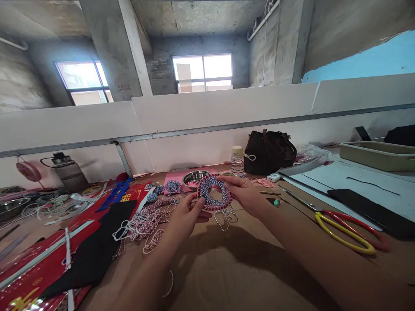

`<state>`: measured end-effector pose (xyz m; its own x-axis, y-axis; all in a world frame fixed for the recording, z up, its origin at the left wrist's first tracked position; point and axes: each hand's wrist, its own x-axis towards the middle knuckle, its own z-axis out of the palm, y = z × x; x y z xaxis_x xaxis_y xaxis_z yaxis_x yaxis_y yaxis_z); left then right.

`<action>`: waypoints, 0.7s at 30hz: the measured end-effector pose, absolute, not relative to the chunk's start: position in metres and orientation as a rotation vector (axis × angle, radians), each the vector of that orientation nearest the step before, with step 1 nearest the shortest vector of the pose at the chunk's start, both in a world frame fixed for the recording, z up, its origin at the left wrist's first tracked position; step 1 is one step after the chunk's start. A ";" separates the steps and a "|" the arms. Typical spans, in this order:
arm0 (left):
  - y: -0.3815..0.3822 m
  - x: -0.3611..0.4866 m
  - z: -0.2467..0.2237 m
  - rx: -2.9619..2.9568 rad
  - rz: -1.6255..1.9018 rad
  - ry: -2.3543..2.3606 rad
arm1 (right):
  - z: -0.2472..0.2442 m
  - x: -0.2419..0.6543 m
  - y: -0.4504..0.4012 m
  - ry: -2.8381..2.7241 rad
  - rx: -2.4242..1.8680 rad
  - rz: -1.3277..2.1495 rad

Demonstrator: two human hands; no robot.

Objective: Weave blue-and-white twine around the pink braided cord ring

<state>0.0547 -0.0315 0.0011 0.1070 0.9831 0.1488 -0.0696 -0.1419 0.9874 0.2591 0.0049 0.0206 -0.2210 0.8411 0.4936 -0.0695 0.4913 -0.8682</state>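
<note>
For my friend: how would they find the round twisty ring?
Find the brown work table, then the steel bowl near its back. Just in front of the bowl, a left hand and a right hand hold up a ring of braided blue-and-white cord with a pinkish-red edge. Unlike the loose pink-and-white cords beside it, it forms a circle with a hole.

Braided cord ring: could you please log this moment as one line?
left hand: holds red-and-blue braided cord ring | right hand: holds same ring

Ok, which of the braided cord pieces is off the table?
The round ring of blue, white and red cord, held up between the left hand and right hand. The loose pink-and-white cord lies in a heap, untouched.
</note>
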 end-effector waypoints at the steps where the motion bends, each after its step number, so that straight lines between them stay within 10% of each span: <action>1: -0.031 0.055 0.000 1.333 1.247 1.007 | 0.022 0.259 0.004 -1.576 -0.692 0.962; 21: -0.007 0.023 0.000 1.249 1.433 1.026 | 0.037 0.275 0.004 -1.782 -1.144 0.234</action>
